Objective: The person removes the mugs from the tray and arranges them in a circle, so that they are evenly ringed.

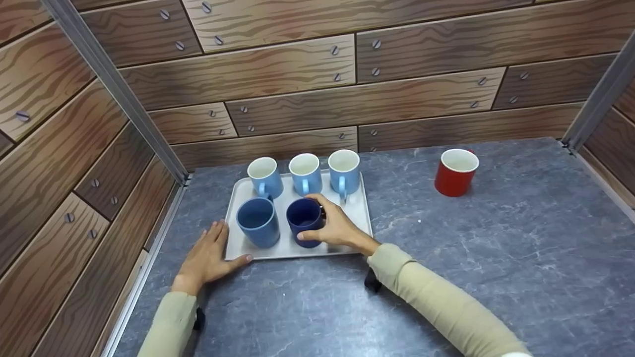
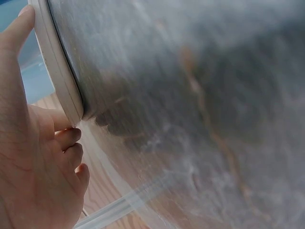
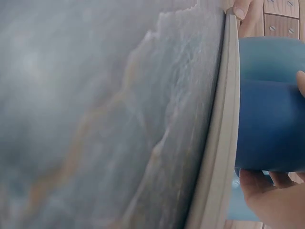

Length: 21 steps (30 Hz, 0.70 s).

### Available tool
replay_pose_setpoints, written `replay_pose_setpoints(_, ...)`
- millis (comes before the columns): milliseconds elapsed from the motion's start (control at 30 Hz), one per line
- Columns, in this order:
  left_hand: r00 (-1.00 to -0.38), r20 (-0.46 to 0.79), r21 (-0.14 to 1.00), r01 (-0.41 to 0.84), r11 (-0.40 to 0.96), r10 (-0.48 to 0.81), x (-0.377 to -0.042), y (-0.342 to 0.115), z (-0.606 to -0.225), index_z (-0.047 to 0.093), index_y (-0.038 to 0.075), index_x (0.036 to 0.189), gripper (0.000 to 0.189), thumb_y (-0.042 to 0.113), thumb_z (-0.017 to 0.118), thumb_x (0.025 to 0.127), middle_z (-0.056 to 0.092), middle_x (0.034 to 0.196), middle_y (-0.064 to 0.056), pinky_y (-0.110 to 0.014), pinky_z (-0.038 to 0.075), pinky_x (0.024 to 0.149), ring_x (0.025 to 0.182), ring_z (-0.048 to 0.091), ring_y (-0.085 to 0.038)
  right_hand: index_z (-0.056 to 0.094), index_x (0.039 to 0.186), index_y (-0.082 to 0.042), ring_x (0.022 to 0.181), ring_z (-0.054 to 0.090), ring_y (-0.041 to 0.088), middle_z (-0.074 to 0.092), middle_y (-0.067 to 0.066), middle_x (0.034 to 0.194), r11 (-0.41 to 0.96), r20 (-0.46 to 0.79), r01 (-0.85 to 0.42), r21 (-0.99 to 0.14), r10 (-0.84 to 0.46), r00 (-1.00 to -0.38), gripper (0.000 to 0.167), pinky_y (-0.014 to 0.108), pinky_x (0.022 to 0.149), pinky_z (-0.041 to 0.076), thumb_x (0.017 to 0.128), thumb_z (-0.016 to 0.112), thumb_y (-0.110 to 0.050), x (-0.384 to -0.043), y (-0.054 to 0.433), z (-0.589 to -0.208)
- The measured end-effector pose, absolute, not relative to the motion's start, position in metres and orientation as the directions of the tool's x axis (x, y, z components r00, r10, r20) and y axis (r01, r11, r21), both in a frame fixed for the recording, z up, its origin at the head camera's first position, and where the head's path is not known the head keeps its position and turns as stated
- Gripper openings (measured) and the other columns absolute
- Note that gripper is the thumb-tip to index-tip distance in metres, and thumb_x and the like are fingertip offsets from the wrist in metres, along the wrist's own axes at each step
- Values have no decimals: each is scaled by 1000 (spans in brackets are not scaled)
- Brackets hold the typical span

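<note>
My right hand point(image 1: 335, 223) grips a dark navy mug point(image 1: 303, 220) from its right side, thumb in front and fingers round the back. That mug stands on a white tray point(image 1: 285, 252), near the front edge. In the right wrist view the same navy mug point(image 3: 271, 126) sits between thumb and fingers. To its left is a medium-blue mug point(image 1: 259, 223). My left hand point(image 1: 206, 258) rests at the tray's front left corner, fingers along the side and thumb on the front rim. In the left wrist view the hand point(image 2: 38, 143) touches the tray's edge with its fingers extended or slightly bent.
Three light-blue mugs with white insides, one at left point(image 1: 265, 177), one in the middle point(image 1: 305, 173) and one at right point(image 1: 344, 171), line the tray's back. A red mug point(image 1: 454, 173) stands apart on the grey marbled table point(image 1: 496, 258). Wood-patterned walls point(image 1: 297, 84) enclose the table.
</note>
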<state>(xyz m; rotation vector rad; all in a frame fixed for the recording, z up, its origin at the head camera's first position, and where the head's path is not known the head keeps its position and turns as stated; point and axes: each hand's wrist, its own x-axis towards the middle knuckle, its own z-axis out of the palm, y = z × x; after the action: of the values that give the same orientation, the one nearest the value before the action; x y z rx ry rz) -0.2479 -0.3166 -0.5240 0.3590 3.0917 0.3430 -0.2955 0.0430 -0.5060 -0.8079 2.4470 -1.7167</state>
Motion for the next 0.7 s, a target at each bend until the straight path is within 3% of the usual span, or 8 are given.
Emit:
replay_pose_setpoints(233,-972,13,209,232,950,234,-251,-315,-523,30,-7,164,121,81,64,88,27,172,-29,-58,20,135,162,23,-45,58,144,-10,123,67,33,68,13,137,223,223,-332,-917,-403,-888,86,48,108,54,70,100,-18,-295,44,-502)
replay_pose_setpoints(700,-971,22,218,236,947,237,-247,-316,-523,31,-8,163,120,80,63,89,28,172,-29,-57,20,135,162,24,-45,60,142,-6,118,69,30,70,13,135,251,300,-410,-877,-380,-875,86,48,106,56,67,101,-21,-281,60,-491)
